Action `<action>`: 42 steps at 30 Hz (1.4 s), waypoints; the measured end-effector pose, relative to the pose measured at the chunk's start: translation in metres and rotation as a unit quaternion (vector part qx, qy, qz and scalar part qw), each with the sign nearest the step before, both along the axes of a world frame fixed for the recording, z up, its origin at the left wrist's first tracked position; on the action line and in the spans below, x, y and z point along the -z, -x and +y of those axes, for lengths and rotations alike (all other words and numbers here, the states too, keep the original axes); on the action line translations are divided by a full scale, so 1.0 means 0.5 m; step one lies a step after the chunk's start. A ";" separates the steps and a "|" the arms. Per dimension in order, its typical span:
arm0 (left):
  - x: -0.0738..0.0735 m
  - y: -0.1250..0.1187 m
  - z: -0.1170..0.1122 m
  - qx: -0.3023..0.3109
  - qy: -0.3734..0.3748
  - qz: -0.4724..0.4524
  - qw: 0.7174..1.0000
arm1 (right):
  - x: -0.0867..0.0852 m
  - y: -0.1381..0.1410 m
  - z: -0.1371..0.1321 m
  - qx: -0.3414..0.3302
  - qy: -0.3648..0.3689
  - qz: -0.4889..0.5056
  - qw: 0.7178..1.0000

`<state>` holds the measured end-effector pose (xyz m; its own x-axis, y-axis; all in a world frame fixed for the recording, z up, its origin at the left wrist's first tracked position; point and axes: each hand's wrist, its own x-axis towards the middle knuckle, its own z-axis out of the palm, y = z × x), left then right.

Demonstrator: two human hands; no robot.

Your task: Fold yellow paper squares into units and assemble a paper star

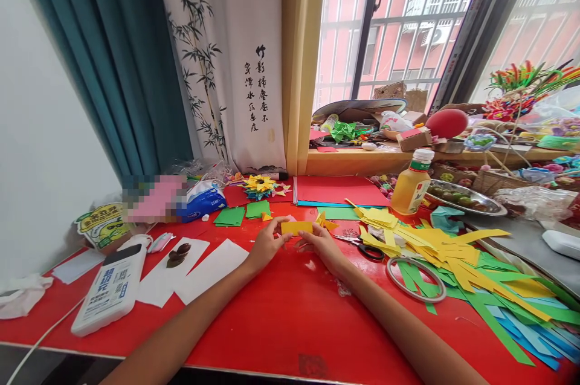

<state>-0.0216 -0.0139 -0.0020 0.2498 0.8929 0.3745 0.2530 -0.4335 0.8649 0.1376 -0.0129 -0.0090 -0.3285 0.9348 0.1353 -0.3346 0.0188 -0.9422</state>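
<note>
Between my two hands, just above the red tabletop, is a small yellow paper rectangle. My left hand pinches its left end, fingers closed. At the right end my right hand grips the same paper. Folded orange-yellow paper pieces lie just behind my right hand. Scissors with black handles rest to the right of it. Stacks of green paper squares sit behind my left hand. Farther back stands a yellow and blue folded-paper ornament.
Yellow paper strips, green strips and a tape roll cover the right side. A juice bottle stands behind them beside a metal plate. Red paper sheets lie at the back. On the left are white sheets and a white box-like case.
</note>
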 end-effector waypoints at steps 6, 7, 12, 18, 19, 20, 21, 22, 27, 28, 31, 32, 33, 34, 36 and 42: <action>-0.003 0.002 -0.002 -0.010 -0.017 0.017 1.000 | 0.001 -0.002 -0.001 -0.041 -0.008 0.044 0.998; -0.004 0.003 -0.002 -0.014 -0.022 0.023 0.999 | 0.000 -0.003 -0.003 -0.050 -0.006 0.050 0.997; -0.006 0.002 -0.004 -0.023 -0.030 0.040 0.998 | 0.000 -0.002 -0.002 -0.047 0.003 0.060 0.997; -0.002 -0.001 -0.006 -0.012 -0.014 0.042 0.999 | 0.006 0.001 0.005 -0.016 0.007 0.035 0.999; -0.001 -0.002 -0.006 -0.012 -0.013 0.043 0.999 | 0.006 0.001 0.004 -0.013 0.006 0.030 0.999; 0.000 -0.002 -0.006 -0.012 -0.012 0.045 0.999 | 0.005 0.002 0.003 -0.010 0.006 0.025 1.000; 0.000 -0.002 -0.006 -0.011 -0.013 0.046 0.999 | 0.005 0.002 0.003 -0.008 0.004 0.021 1.000; 0.001 -0.002 -0.006 -0.009 -0.012 0.046 0.999 | 0.004 0.002 0.002 -0.006 0.003 0.016 1.000; 0.005 -0.003 -0.002 -0.001 -0.014 0.039 0.999 | 0.004 0.001 0.003 0.004 0.015 0.005 1.000; 0.007 -0.004 -0.001 -0.002 -0.015 0.041 0.999 | 0.005 0.001 0.003 0.004 0.018 0.006 1.000; 0.010 -0.003 0.001 -0.007 -0.015 0.046 0.999 | 0.005 0.001 0.005 -0.001 0.022 0.009 1.000; 0.011 -0.003 0.002 -0.008 -0.014 0.047 0.999 | 0.006 0.001 0.005 -0.003 0.022 0.009 1.000; 0.011 -0.002 0.002 -0.008 -0.013 0.048 0.999 | 0.006 0.000 0.005 -0.005 0.022 0.008 1.000; 0.011 -0.002 0.003 -0.008 -0.012 0.049 0.999 | 0.006 0.000 0.005 -0.005 0.022 0.007 1.000; 0.011 -0.002 0.003 -0.006 -0.010 0.051 0.999 | 0.008 -0.001 0.006 -0.005 0.022 0.008 1.000; 0.009 -0.002 0.003 0.000 -0.011 0.043 0.999 | 0.010 0.000 0.009 -0.005 0.029 0.008 1.000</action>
